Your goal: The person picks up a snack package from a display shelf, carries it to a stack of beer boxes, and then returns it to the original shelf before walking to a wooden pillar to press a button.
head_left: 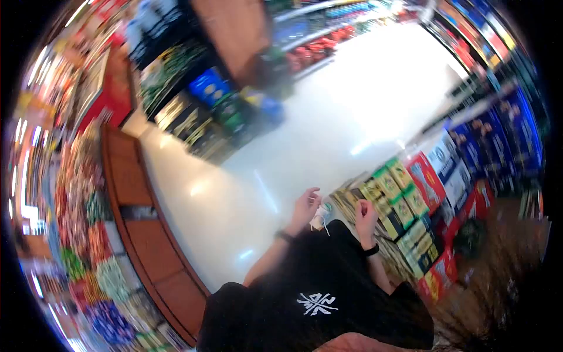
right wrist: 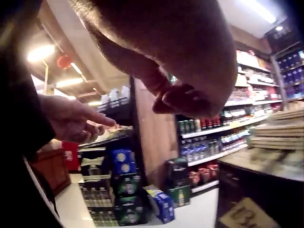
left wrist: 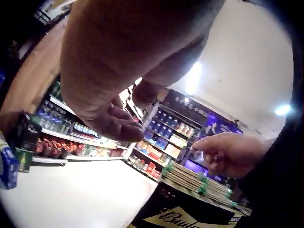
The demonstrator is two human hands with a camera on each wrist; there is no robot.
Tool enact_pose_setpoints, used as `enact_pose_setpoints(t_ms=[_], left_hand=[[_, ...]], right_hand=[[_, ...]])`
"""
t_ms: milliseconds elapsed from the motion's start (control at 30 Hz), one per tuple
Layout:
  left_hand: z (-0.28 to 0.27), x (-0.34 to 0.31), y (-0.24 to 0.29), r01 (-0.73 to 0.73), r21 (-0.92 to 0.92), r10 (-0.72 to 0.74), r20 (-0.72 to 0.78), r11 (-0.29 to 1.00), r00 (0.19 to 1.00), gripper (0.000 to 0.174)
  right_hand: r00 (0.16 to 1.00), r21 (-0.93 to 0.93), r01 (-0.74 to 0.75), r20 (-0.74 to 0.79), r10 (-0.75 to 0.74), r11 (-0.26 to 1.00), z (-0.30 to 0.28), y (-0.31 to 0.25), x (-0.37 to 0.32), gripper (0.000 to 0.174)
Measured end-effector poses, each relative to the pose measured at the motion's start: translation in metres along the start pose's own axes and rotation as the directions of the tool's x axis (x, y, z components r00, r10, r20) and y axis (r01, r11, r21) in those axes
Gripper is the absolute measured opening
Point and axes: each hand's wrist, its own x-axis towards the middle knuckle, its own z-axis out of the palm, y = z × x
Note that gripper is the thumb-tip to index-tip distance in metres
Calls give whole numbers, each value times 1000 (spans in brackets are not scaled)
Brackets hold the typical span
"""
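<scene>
In the head view my left hand (head_left: 305, 210) is held in front of the black shirt (head_left: 264, 305), over the pale floor, its fingers loosely bent and holding nothing. To its right is my right hand (head_left: 366, 220), with fingers curled in and nothing visible in them. Beside it, stacked gold and green cartons (head_left: 396, 190) overlap the hand's edge in this view. Down between the hands shows a small whitish thing (head_left: 320, 218) with a white string. The left wrist view has both hands apart, above a black Budweiser box (left wrist: 175, 209) topped with flat cartons (left wrist: 190, 180).
A long brown wooden counter (head_left: 155, 246) heaped with packaged goods runs along the left. Drink cartons (head_left: 193, 126) stand by a wooden pillar (head_left: 231, 35) ahead. Red packs (head_left: 426, 182) and blue boxes (head_left: 498, 138) line the right. Pale floor (head_left: 246, 193) runs between.
</scene>
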Motion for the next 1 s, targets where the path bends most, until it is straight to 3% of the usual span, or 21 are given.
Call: enact_pose_setpoints(t_ms=[67, 167, 200, 233, 267, 333, 433, 467, 533, 567, 600, 700, 733, 800, 933, 1000], left_hand=[[-37, -32, 5, -23, -3, 23, -103, 1000, 994, 29], [-84, -84, 13, 8, -8, -10, -258, 1000, 966, 28], [-97, -103, 8, -1, 11, 4, -305, 1000, 952, 28], [-109, -120, 4, -4, 32, 15, -353, 999, 935, 28], [-121, -139, 17, 165, -30, -163, -395, 986, 904, 28], [-138, -176, 17, 155, -46, -158, -481, 987, 862, 27], [-158, -227, 3, 67, -171, -148, -522, 983, 840, 27], [-168, -245, 21, 225, -139, -265, -523, 964, 810, 27], [-173, -290, -13, 84, -133, -153, -680, 987, 717, 27], [-170, -300, -35, 7, -108, -83, -717, 994, 692, 27], [-168, -309, -56, -27, -86, -45, -736, 996, 675, 28], [-160, -340, -83, 23, -164, -147, -805, 986, 574, 29], [-158, -346, -93, 79, -193, -204, -808, 978, 553, 30], [-153, -359, -111, 25, -263, -239, -830, 965, 505, 30], [-165, -382, -126, -64, -374, -304, -832, 925, 465, 31], [-176, -401, -110, 31, -332, -314, -852, 943, 419, 31]], right_hand=[[967, -22, 183, 182, -176, 983, 26, -20, -12, 20], [849, 26, 225, 486, -209, 974, 59, -84, -39, 20], [810, 53, 390, 456, -370, 919, 80, -82, -51, 21], [762, 111, 392, 518, -390, 913, 94, -92, -62, 20], [709, 165, 384, 577, -405, 908, 108, -103, -76, 20], [594, 190, 349, 712, -374, 918, 134, -126, -103, 21], [394, 400, 438, 720, -572, 805, 172, -138, -147, 21], [332, 485, 395, 717, -613, 780, 178, -153, -163, 21], [169, 394, 440, 846, -506, 807, 198, -146, -209, 21], [137, 327, 480, 889, -438, 814, 203, -145, -218, 21], [111, 318, 380, 916, -385, 868, 200, -157, -228, 21], [-64, 373, 497, 916, -396, 784, 222, -132, -244, 21], [-113, 426, 460, 898, -425, 779, 228, -132, -248, 21], [-212, 519, 374, 854, -475, 768, 229, -152, -263, 21], [-317, 518, 404, 852, -416, 754, 249, -155, -285, 23], [-376, 497, 413, 856, -354, 763, 270, -150, -299, 23]])
